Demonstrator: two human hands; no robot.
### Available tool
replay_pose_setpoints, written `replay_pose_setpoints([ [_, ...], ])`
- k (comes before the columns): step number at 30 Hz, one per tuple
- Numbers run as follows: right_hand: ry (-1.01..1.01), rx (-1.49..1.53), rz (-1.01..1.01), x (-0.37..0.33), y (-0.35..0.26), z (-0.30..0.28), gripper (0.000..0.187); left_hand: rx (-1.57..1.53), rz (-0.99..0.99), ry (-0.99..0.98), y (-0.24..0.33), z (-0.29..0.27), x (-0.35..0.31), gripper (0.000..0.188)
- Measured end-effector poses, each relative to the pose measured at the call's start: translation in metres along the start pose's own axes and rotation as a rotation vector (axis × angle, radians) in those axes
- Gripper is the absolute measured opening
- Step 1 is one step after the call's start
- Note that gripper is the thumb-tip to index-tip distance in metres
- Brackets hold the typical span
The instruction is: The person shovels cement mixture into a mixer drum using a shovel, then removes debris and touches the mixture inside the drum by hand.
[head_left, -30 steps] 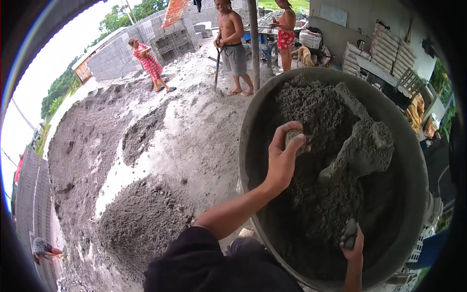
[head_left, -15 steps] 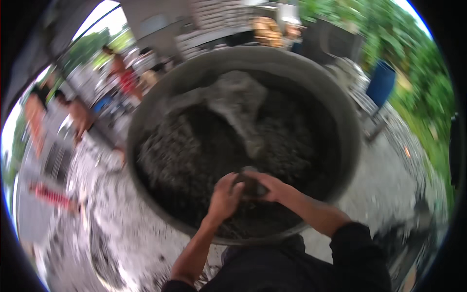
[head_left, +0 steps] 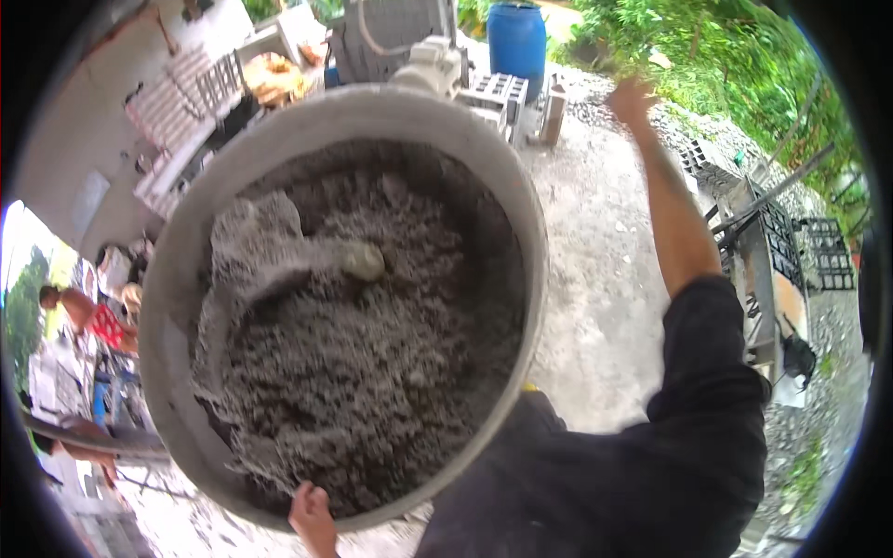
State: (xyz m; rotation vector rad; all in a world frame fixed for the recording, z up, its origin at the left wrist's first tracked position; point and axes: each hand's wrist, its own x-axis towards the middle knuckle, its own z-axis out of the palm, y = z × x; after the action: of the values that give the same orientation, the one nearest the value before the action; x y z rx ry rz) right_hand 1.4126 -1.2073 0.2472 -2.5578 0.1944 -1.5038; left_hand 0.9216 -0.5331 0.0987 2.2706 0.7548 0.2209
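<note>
A large round mixing drum (head_left: 535, 307) with a grey, caked wall stands in front of me. Crumbly grey mortar-like mix (head_left: 344, 372) lies in it, around a caked mixing arm (head_left: 279, 260) with a rounded end. My left hand (head_left: 314, 518) is at the drum's near rim, its fingers curled over the edge. Far out to the right, beyond the drum, my right hand (head_left: 633, 100) is raised at the end of a stretched arm. Motion smears its fingers, so whether it holds anything cannot be made out. A small dark blurred shape (head_left: 592, 51) shows just beyond it.
A blue barrel (head_left: 517, 45) and hollow blocks (head_left: 493, 91) stand behind the drum. Metal frames and a bench (head_left: 765, 270) are at the right, on gravel. At the left, a person in red shorts (head_left: 88, 316) bends near piled things. Greenery borders the far right.
My view has swung right. Both hands were together over the mix around a dark lump; now they are apart, the right flung outward, the left at the rim. The mixing arm has turned.
</note>
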Motion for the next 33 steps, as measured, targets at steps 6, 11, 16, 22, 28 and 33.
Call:
replay_pose_setpoints([
  [6, 0.193, 0.504, -0.17, 0.023, -0.183, -0.115, 0.078, 0.051, -0.083, 0.192, 0.029, -0.026, -0.014, 0.031],
  [11, -0.546, 0.597, -0.43, -0.117, -0.261, -0.042, 0.046, 0.058, -0.201, 0.288, 0.016, -0.008, -0.035, 0.026],
  [16, -1.203, 0.762, -0.616, -0.2, -0.282, -0.009, 0.043, 0.049, 0.016, 0.579, 0.022, 0.045, -0.025, 0.014],
  [22, -1.389, 0.675, -0.418, -0.241, -0.308, -0.019, 0.055, -0.031, -0.098, 0.758, 0.014, 0.044, -0.036, 0.014],
  [28, -1.266, 0.337, -0.394, -0.235, -0.279, 0.03, 0.058, -0.003, -0.16, 0.702, 0.016, 0.046, -0.029, 0.017],
  [33, -1.224, 0.176, -0.188, -0.238, -0.28, 0.037, 0.05, -0.016, -0.169, 0.73, 0.012, 0.048, -0.028, 0.017],
])
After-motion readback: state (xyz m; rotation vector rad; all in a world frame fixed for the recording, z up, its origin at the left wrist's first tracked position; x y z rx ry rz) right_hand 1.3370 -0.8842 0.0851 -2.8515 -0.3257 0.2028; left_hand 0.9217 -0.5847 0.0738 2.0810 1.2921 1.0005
